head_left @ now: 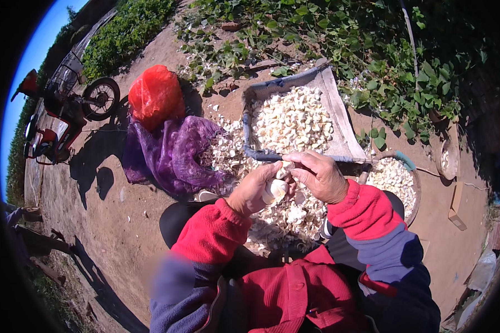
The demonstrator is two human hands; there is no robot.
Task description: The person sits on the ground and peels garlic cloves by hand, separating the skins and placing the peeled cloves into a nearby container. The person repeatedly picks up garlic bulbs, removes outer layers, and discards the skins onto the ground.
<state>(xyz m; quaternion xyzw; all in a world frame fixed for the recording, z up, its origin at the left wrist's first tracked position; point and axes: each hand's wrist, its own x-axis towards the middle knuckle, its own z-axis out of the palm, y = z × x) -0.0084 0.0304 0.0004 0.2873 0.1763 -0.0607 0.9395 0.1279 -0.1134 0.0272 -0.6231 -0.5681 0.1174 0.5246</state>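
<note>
White garlic cloves (275, 191) rest in my left hand (252, 192), whose fingers curl round them. My right hand (320, 175) meets it from the right, thumb and forefinger pinching the upper piece of garlic (285, 168). Both hands are above a heap of garlic skins (295, 217) on the ground between my legs. Just beyond them lies a shallow cloth-lined tray (339, 105) with a dark padded rim, piled with peeled garlic cloves (294, 119). To the right, partly behind my right sleeve, stands a round basket (416, 194) of small pale pieces (391, 178).
At left slumps a purple mesh sack (178, 152) of garlic, a red plastic bag (156, 97) behind it. Farther left a red-and-black motorbike (58, 116) stands on the dirt. Leafy vines (328, 22) edge the far side. A small cardboard box (456, 206) lies at right.
</note>
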